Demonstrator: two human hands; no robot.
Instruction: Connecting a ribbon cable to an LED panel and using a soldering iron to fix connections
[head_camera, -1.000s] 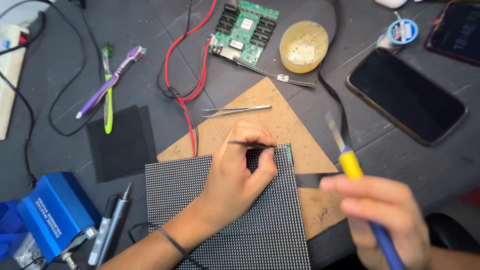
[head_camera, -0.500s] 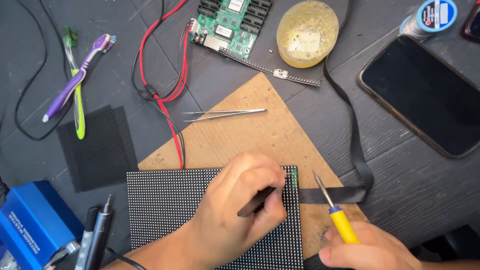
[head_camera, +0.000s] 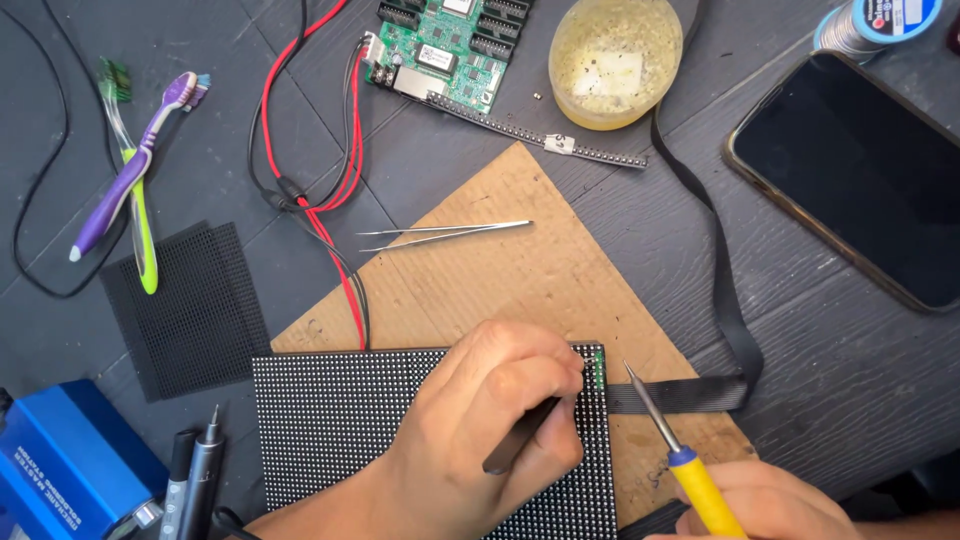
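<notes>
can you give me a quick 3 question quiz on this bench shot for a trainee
1. True or false: the left hand rests on the dotted LED panel.
2. Which tool does the right hand hold? A) toothbrush B) yellow-handled soldering iron C) screwdriver
3. What lies on the cardboard sheet above the panel, held by no one?

Key
1. True; it also pinches a thin dark tool.
2. B; its tip points toward the panel's right edge.
3. The metal tweezers.
</notes>
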